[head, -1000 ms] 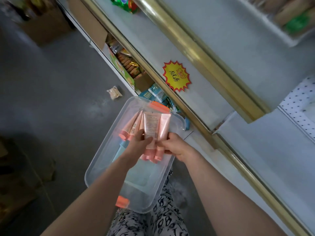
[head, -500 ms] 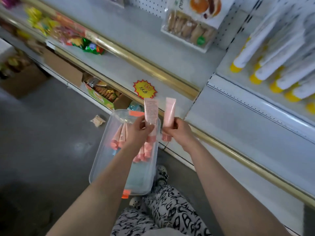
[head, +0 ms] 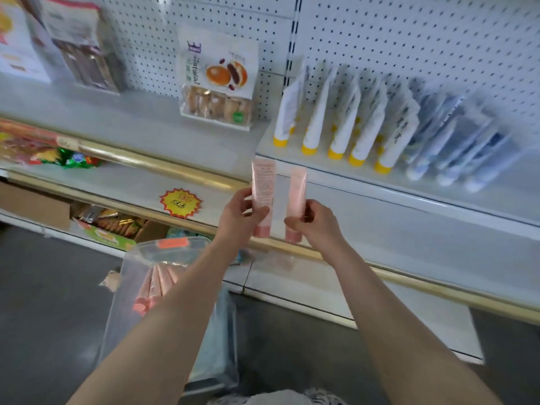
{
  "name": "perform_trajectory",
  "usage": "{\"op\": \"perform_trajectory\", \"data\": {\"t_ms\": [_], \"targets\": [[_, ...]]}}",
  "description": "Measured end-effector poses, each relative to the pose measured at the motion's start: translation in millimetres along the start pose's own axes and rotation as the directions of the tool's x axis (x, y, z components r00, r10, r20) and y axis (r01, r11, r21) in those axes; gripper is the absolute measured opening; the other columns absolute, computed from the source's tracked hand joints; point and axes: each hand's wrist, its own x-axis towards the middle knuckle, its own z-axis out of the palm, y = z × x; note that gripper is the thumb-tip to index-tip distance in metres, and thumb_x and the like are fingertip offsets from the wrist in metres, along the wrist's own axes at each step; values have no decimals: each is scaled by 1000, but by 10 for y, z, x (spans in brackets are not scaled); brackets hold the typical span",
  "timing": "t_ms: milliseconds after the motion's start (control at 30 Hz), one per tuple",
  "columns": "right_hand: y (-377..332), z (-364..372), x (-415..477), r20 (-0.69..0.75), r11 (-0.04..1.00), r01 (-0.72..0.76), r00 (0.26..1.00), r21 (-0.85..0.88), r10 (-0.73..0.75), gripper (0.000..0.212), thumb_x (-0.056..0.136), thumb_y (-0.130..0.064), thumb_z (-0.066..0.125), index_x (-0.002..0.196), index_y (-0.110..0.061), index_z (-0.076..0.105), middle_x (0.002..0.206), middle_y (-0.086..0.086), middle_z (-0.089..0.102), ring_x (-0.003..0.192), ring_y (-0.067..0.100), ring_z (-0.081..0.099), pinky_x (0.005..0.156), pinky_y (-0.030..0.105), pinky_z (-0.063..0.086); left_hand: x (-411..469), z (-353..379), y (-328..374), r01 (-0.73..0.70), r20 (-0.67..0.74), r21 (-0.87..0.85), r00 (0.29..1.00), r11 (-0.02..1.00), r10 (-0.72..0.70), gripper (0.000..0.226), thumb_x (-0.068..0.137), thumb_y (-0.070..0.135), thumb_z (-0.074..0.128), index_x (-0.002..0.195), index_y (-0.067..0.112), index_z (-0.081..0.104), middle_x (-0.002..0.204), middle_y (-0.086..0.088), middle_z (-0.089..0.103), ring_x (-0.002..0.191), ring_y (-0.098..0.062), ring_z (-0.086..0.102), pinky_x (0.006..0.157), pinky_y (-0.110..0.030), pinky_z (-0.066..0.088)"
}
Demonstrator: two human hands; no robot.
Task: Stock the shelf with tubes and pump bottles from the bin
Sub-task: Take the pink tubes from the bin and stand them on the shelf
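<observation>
Head view: nearest you, the clear plastic bin (head: 119, 331) is sitting on the floor under your left forearm, holding spare pink tubes (head: 159, 283). Beyond it, your left hand (head: 238, 216) is gripping a printed pink tube (head: 264, 185) upright, cap down, while your right hand (head: 317, 222) is pinching a plain pink tube (head: 297, 191) just beside it, not touching. Both are hovering before the white shelf (head: 380, 217). Farther back, yellow-capped white tubes (head: 339, 124) are standing in a row, right of a pastry pack (head: 217, 83).
</observation>
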Motion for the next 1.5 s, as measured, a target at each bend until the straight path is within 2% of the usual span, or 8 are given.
{"op": "perform_trajectory", "data": {"t_ms": [100,400,800,933,1200,1367,1433,1500], "targets": [[127,-466,-40,-44,999,-1,999,35,3,45,74,-25,78,116,-19,61,99,-6,69,88,13,67,72,26,52,-26,430,177,-48,49,15,998,999,47,35,87,10,67,119,20,54,101,2,69,85,-9,66,54,-15,51],[656,-2104,-276,-161,998,25,987,61,-15,37,74,-23,80,105,-25,60,95,-7,70,86,11,67,74,26,54,-302,2036,572,-112,173,-88,977,990,126,41,86,5,66,123,19,55,105,-5,68,80,-10,64,54,-16,50],[1400,-3969,-661,-350,994,11,936,113,30,34,77,-18,79,107,-17,62,90,-5,69,79,10,65,66,19,48,-635,4035,774,-193,378,-87,901,977,212,38,90,13,62,123,27,48,108,0,67,96,-14,65,62,-11,50],[1606,-4339,-628,-412,991,-10,909,134,65,31,78,-15,77,106,-16,63,89,-4,71,77,11,66,62,17,48,-560,4540,796,-253,453,-13,861,967,232,32,91,17,61,120,26,53,110,4,65,99,-13,63,71,-15,50],[1824,-4798,-298,-476,993,-57,873,106,101,24,80,-14,74,102,-14,62,86,-2,69,66,5,65,56,14,45,-175,5276,867,-320,500,72,831,945,244,24,98,16,49,121,12,43,107,3,56,90,-12,57,57,-8,46],[1919,-5012,22,-526,993,-69,843,97,111,26,78,-17,75,101,-17,63,87,-3,70,75,12,66,65,25,51,149,5659,889,-328,542,107,810,938,222,27,96,22,49,122,19,40,112,3,58,100,-19,58,86,-38,51],[1969,-5087,151,-531,992,-58,840,109,107,27,78,-17,75,102,-16,63,88,-3,70,76,12,67,64,23,50,255,5797,908,-290,541,77,816,954,204,32,97,20,49,127,21,39,115,4,56,102,-17,57,83,-38,54],[2027,-5171,280,-531,992,-59,841,110,109,26,78,-18,75,101,-15,63,87,-4,69,78,12,66,65,24,48,331,5932,916,-237,523,57,834,970,174,34,98,17,46,131,19,37,116,4,53,100,-14,56,71,-27,54]]}}
